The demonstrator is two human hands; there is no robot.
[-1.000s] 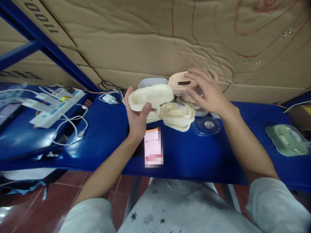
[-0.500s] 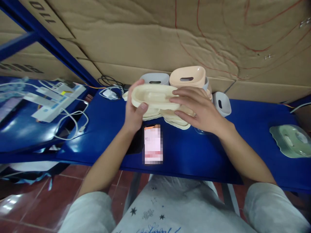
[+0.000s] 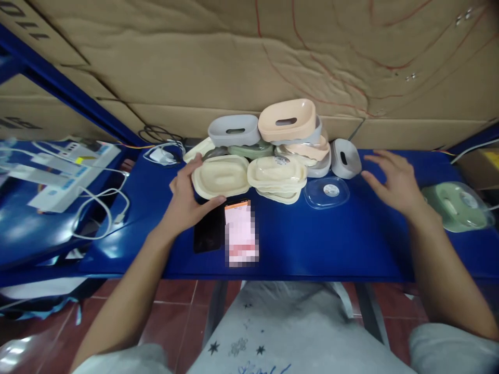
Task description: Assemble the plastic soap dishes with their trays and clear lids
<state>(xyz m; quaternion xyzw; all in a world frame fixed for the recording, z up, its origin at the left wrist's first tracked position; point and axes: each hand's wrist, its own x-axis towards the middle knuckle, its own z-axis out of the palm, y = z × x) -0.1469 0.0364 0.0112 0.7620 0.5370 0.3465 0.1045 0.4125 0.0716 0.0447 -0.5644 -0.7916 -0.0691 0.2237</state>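
Note:
In the head view, a shallow cream plastic soap dish [image 3: 221, 178] rests at the front left of a group of similar dishes. My left hand [image 3: 185, 200] is at its left end, fingers and thumb apart around the edge; whether they touch it I cannot tell. To the right of the dish is a stack of cream pieces [image 3: 275, 182], topped by one under a clear cover. My right hand [image 3: 395, 184] is open and holds nothing, just right of a grey dish [image 3: 346, 158] with a dark slot. A clear lid [image 3: 326, 193] with a white sticker lies between.
Behind stand a grey-blue dish [image 3: 234, 130] and a peach dish [image 3: 287, 120], with others beneath. A lit phone [image 3: 241, 234] and a dark device [image 3: 208, 234] lie in front. A power strip [image 3: 74, 179] with cables is left; a green covered dish [image 3: 456, 208] is right.
The cream dish has gone from between my hands down to the table. My right hand has left it and moved right; my left hand has loosened beside it. The view has shifted a little.

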